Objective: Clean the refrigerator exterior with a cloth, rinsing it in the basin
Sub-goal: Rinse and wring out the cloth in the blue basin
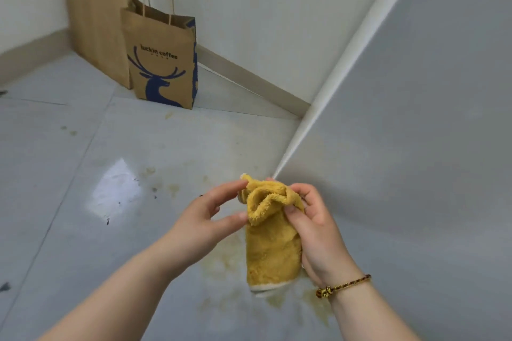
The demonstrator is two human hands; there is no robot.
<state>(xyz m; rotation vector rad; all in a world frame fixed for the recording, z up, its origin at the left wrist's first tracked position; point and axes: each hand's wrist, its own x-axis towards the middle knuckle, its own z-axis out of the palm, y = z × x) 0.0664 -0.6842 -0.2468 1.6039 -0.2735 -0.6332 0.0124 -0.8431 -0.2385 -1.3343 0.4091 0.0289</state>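
Yellow cloth [273,241] is pinched at its top by left hand [203,220] and right hand [318,232] fingers, near the grey refrigerator [415,124] on the right

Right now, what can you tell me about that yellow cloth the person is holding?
The cloth is mustard yellow and fluffy, like plush microfibre, with a pale strip along its bottom edge. It hangs upright in the air, bunched lengthwise, its top crumpled into loose folds. The right hand grips its upper part, thumb in front, and the left hand pinches its top edge. Nothing else touches it. A stained grey floor lies below.
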